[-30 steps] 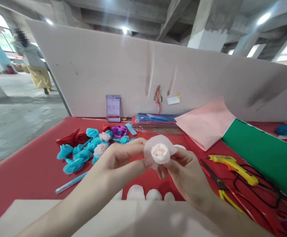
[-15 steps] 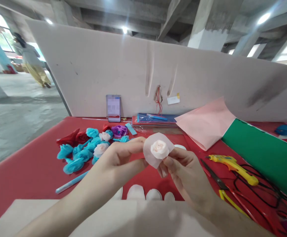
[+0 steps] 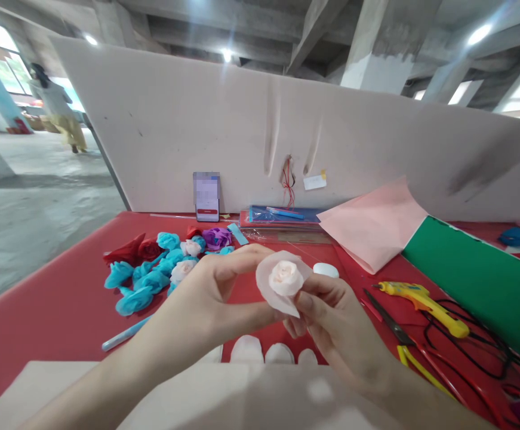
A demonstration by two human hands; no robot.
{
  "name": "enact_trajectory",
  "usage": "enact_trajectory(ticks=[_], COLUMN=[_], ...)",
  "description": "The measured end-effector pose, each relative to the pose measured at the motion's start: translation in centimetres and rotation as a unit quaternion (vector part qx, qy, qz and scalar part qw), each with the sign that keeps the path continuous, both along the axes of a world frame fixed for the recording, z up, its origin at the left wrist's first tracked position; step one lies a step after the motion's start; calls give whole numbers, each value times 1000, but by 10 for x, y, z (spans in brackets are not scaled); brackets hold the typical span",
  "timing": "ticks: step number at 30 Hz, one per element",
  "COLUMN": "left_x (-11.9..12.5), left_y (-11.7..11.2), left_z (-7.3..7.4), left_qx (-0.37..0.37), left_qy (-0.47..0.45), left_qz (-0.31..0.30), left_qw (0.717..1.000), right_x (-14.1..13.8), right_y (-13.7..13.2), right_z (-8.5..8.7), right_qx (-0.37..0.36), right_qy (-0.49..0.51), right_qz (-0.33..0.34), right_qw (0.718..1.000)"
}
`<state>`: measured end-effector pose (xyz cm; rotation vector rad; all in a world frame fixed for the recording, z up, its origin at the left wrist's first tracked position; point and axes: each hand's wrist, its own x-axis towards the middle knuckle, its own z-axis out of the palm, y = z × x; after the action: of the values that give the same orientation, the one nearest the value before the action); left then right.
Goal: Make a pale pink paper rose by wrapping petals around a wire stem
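Observation:
Over the middle of the table I hold a pale pink paper rose (image 3: 285, 277) with a tight coiled centre and one wide outer petal standing out around it. My right hand (image 3: 335, 319) pinches the rose low on its right side between thumb and fingers. On the other side, my left hand (image 3: 217, 289) has its index finger at the petal's upper left edge and its thumb at the lower edge. Below the hands, several cut white paper petals (image 3: 247, 350) lie at the edge of a pale sheet (image 3: 206, 394). A small white round object (image 3: 326, 270) sits behind my right hand.
Blue, red, purple and pink paper flowers (image 3: 152, 280) are heaped at left, beside a light blue stick (image 3: 125, 334). Scissors (image 3: 403, 337), a yellow glue gun (image 3: 421, 298) and black cables lie at right. A phone (image 3: 206, 197) leans against the partition (image 3: 188, 119). Someone walks at far left.
The rose has tilted and dropped slightly, its outer petal now folded closer around the lower right. The left fingers have shifted along the petal. The white round object shows more.

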<state>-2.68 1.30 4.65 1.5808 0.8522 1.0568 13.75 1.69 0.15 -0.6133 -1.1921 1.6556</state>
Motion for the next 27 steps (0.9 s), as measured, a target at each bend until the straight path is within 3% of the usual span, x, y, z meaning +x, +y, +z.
enact_trajectory(ticks=[6, 11, 16, 21, 27], left_x=[-1, 3, 6, 7, 7], left_y=[-1, -3, -3, -2, -1], left_z=[5, 2, -4, -7, -15], left_qx=[6, -18, 17, 40, 71], left_qy=[5, -42, -55, -70, -46], left_qz=[-11, -19, 5, -14, 38], left_qw=[1000, 999, 998, 997, 996], right_x=[-1, -2, -2, -3, -5], right_y=[0, -1, -4, -6, -7], right_z=[2, 3, 2, 4, 4], right_qx=[3, -19, -42, -61, -42], right_qy=[4, 26, 38, 31, 22], right_qz=[13, 13, 18, 11, 14], right_qw=[1000, 999, 998, 998, 999])
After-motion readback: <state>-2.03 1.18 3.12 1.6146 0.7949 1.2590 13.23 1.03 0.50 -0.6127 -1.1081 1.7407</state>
